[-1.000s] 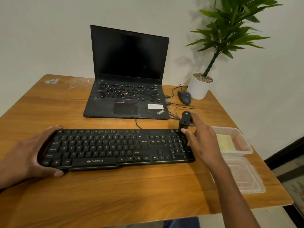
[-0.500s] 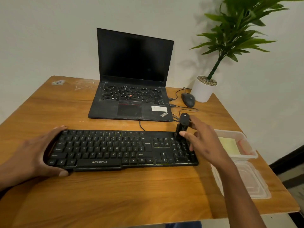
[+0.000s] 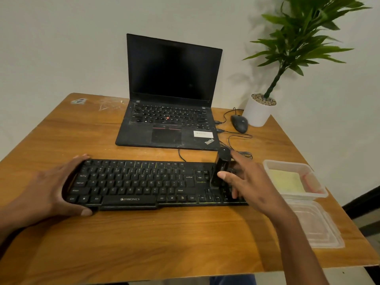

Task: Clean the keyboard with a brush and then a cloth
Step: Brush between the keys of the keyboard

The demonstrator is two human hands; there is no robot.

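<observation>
A black Zebronics keyboard (image 3: 144,182) lies flat across the wooden table (image 3: 164,239). My left hand (image 3: 49,188) grips its left end, thumb along the front edge and fingers over the back. My right hand (image 3: 246,182) pinches a black brush (image 3: 220,169) between thumb and fingers. The brush stands nearly upright with its lower end on the keys near the arrow cluster, left of the number pad. A pale yellow cloth (image 3: 285,181) lies folded inside a clear plastic container (image 3: 318,192) right of the keyboard.
An open black laptop (image 3: 170,112) stands behind the keyboard, with a mouse (image 3: 239,123) and loose cables to its right. A potted plant (image 3: 259,111) fills the back right corner. The container's clear lid (image 3: 316,227) lies at the table's right edge.
The brush in my right hand has slid forward and left on the keys, from the back right corner toward the arrow cluster. My left hand keeps its hold.
</observation>
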